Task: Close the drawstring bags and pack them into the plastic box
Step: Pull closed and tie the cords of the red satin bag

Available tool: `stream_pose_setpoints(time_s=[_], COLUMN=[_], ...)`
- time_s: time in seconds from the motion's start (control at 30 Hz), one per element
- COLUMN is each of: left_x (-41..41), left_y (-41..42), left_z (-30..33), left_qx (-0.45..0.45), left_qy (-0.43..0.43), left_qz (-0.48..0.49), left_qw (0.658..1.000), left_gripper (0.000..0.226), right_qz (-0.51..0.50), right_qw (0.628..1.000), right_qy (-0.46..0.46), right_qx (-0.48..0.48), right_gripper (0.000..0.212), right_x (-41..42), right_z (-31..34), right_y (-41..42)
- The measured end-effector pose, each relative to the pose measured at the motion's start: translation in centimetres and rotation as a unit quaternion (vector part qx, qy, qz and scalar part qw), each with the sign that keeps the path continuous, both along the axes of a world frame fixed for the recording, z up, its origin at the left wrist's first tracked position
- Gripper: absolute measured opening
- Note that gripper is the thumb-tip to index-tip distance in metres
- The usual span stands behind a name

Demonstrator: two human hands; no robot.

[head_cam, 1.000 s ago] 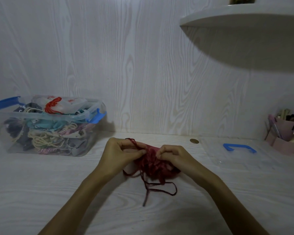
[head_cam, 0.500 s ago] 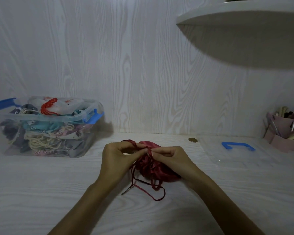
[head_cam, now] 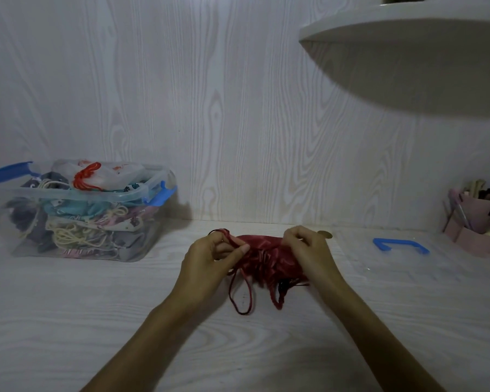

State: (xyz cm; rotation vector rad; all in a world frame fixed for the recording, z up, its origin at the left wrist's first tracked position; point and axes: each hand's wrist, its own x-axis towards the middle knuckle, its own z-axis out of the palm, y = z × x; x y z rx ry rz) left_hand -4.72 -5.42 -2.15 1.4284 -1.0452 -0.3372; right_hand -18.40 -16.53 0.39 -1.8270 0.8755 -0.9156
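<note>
Both forearms reach in over the white desk point(head_cam: 68, 321). Left hand point(head_cam: 210, 261), fingers curled, pinches the dark red cord point(head_cam: 239, 295); right hand point(head_cam: 309, 250) pinches the gathered rim of the red drawstring bag point(head_cam: 269, 256), which lies on the desk between them. Cord loops trail toward the viewer. Far left, the plastic box point(head_cam: 77, 210) sits open, stuffed with bags.
</note>
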Motion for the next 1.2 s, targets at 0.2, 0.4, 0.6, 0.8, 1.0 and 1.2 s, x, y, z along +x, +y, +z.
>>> stream_pose_setpoints(time_s=[0.2,0.4,0.6,0.8,1.0,1.2], left_x=[-1.4,-1.3,-1.2,-2.0,-1.7,-1.1], left_y=[0.5,0.6,0.6,0.7,0.7,0.5], left_z=[1.3,1.4,1.4,1.6,1.5,1.5], left_qx=[-0.021,-0.021,-0.030,-0.026,-0.043,-0.079], left_qy=[0.033,0.076,0.051,0.087,0.125,0.111], left_qz=[-0.075,-0.072,-0.080,-0.100,-0.097,-0.025], left_qw=[0.996,0.994,0.995,0.991,0.987,0.990], left_gripper=[0.016,0.017,0.009,0.012,0.009,0.009], right_qz=[0.164,0.002,0.216,-0.060,-0.093,0.151], right_qw=[0.933,0.997,0.865,0.971,0.957,0.951], right_qy=[-0.181,-0.071,-0.230,0.073,0.127,-0.113], right_qx=[0.264,-0.035,0.390,-0.221,-0.244,0.243], right_gripper=[0.006,0.016,0.013,0.011,0.008,0.014], right_x=[-0.2,-0.8,-1.8,-1.6,-2.2,-3.0], right_z=[-0.3,0.3,2.1,1.4,1.1,2.6], right_y=[-0.6,-0.8,-1.4,-1.0,-2.1,-2.4])
